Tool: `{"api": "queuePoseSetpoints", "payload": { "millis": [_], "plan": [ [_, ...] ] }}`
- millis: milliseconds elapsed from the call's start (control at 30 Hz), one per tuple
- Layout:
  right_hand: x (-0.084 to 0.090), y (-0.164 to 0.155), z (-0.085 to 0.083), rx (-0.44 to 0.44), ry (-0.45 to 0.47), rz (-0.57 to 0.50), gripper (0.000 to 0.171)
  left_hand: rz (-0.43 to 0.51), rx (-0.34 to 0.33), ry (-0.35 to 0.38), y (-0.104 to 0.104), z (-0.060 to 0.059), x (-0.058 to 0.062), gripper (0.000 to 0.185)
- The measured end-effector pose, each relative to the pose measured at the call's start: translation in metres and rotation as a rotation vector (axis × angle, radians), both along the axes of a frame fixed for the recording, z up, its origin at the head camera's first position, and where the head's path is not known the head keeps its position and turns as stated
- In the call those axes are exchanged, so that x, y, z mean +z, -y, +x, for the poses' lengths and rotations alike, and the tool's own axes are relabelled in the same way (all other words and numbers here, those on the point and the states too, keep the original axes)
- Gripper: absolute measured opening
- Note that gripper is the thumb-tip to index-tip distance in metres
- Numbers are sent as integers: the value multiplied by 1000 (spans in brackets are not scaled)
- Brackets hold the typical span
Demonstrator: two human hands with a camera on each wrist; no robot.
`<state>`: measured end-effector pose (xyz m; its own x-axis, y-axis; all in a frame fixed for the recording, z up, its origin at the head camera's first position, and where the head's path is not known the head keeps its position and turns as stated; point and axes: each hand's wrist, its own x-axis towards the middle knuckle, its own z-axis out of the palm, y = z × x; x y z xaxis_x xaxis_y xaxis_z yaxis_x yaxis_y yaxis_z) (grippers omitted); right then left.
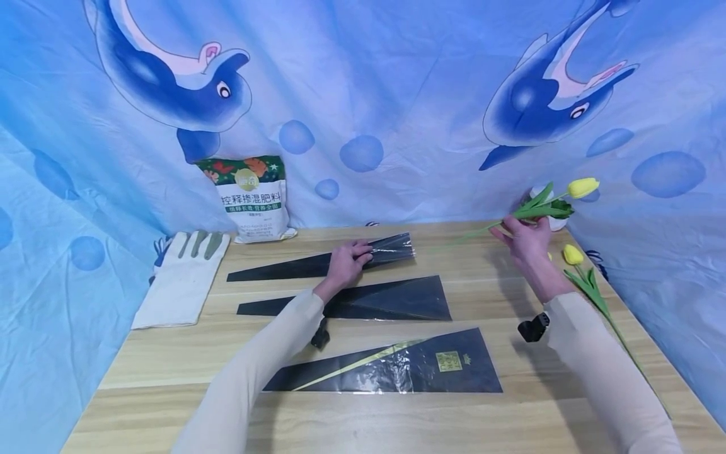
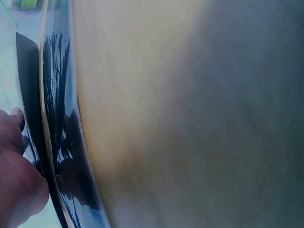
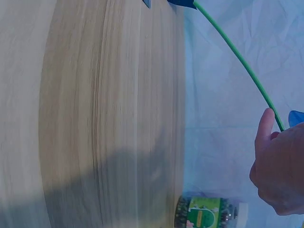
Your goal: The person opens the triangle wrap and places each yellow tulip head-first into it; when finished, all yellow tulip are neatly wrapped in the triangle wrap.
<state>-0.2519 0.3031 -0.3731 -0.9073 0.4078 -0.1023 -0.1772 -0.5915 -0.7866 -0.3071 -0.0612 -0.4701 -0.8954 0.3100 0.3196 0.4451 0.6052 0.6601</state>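
Note:
My right hand (image 1: 524, 243) pinches the green stem of a yellow tulip (image 1: 582, 187) and holds it above the back right of the wooden table (image 1: 363, 416); the stem (image 3: 237, 57) runs up past my thumb in the right wrist view. My left hand (image 1: 347, 261) grips the wide end of the farthest black cone-shaped flower sleeve (image 1: 317, 263), seen close as a glossy dark sheet (image 2: 59, 118) beside my fingers in the left wrist view. Two more black sleeves lie nearer: a middle one (image 1: 391, 299) and a front one (image 1: 414, 369) with a yellow stripe.
A second yellow tulip (image 1: 574, 255) lies along the table's right edge. A bag of fertiliser (image 1: 252, 198) leans on the blue dolphin cloth at the back, seen also as a bag (image 3: 204, 211) in the right wrist view. White gloves (image 1: 181, 277) lie at the left.

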Motion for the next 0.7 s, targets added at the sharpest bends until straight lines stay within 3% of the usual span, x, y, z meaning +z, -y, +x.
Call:
{"api": "queuePoseSetpoints", "payload": {
  "millis": [433, 700],
  "plan": [
    [-15, 36, -18, -13, 72, 22, 51, 4, 0, 43, 0, 2, 2, 26],
    [-28, 55, -28, 14, 64, 67, 46, -10, 8, 41, -2, 1, 2, 26]
  ]
}}
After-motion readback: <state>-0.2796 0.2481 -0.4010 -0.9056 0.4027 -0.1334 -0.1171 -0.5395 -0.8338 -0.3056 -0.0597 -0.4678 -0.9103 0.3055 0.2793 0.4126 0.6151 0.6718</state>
